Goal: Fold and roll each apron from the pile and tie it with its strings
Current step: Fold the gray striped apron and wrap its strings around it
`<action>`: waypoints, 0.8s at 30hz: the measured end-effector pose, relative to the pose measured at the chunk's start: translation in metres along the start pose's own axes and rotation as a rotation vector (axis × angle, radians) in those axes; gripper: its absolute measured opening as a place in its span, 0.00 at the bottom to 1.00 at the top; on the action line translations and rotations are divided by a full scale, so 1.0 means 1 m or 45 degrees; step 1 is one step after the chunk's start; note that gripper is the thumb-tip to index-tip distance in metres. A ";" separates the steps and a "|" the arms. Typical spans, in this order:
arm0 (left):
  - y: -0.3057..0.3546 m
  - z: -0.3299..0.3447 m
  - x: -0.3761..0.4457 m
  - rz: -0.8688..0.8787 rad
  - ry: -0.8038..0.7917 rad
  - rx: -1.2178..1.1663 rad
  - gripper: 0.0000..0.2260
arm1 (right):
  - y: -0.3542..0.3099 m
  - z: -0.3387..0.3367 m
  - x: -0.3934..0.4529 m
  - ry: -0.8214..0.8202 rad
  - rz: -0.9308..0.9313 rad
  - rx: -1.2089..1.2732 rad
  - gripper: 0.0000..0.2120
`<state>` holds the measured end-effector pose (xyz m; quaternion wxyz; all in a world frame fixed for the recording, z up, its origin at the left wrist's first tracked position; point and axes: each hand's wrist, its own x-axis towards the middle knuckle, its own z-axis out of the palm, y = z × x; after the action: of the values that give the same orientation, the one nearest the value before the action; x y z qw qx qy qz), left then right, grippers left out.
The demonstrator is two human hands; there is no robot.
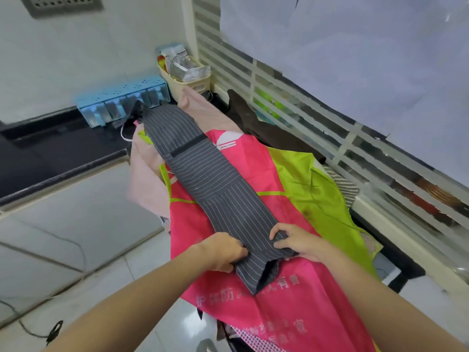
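**Striped apron folded to a strip, near end in both hands**

I see one grey striped apron (pixel 215 184) lying as a long narrow strip on the pile (pixel 299 189); my left hand (pixel 223 251) and right hand (pixel 295 241) each pinch its near end, fingers curled on the cloth; I judge it soft, light and limp, best taken at both near corners; beneath lie one pink apron (pixel 279 308) and several others, uncountable.
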<state>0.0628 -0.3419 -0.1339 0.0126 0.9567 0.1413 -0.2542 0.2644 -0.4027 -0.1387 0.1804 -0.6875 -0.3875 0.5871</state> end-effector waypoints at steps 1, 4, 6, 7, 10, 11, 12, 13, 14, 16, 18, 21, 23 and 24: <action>0.001 0.002 -0.003 0.004 -0.007 -0.010 0.15 | 0.001 0.001 -0.003 -0.083 0.061 0.068 0.08; 0.000 0.005 -0.010 0.000 0.034 -0.037 0.14 | 0.007 -0.003 -0.007 -0.047 0.049 -0.263 0.07; 0.000 0.004 -0.009 -0.009 0.052 -0.030 0.15 | 0.012 -0.011 -0.005 0.113 -0.114 -0.679 0.08; 0.002 0.003 -0.007 -0.010 0.047 -0.028 0.15 | 0.014 -0.014 -0.005 0.186 -0.196 -0.829 0.09; 0.010 -0.005 -0.002 -0.014 -0.041 -0.040 0.16 | 0.011 -0.011 -0.015 0.248 -0.424 -0.971 0.13; 0.011 -0.007 -0.001 -0.033 -0.072 -0.065 0.15 | 0.008 -0.006 -0.021 0.161 -0.463 -0.981 0.16; 0.012 -0.009 0.000 -0.067 -0.090 -0.096 0.14 | 0.003 0.000 -0.026 0.035 -0.487 -1.039 0.20; 0.012 -0.009 0.000 -0.095 -0.107 -0.125 0.12 | 0.000 0.008 -0.030 -0.074 -0.504 -1.154 0.24; 0.012 -0.009 0.001 -0.129 -0.117 -0.161 0.11 | -0.001 0.016 -0.034 -0.147 -0.541 -1.305 0.27; 0.012 -0.009 0.002 -0.180 -0.131 -0.192 0.11 | 0.001 0.031 -0.037 -0.166 -0.692 -1.570 0.29; 0.014 -0.007 0.004 -0.196 -0.127 -0.151 0.11 | 0.006 0.043 -0.034 -0.093 -0.854 -1.698 0.27; 0.027 -0.002 0.007 -0.167 -0.126 -0.117 0.15 | 0.024 0.052 -0.027 -0.030 -0.940 -1.803 0.25; 0.037 0.008 0.007 -0.124 -0.087 -0.114 0.18 | 0.038 0.049 -0.023 0.008 -0.999 -1.862 0.25; 0.041 0.013 0.006 -0.117 -0.064 -0.128 0.19 | 0.044 0.046 -0.021 0.055 -1.005 -1.887 0.26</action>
<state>0.0727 -0.3809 -0.1501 0.0525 0.9406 0.1972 -0.2712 0.2350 -0.4556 -0.1664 -0.1183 -0.4530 -0.8815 0.0609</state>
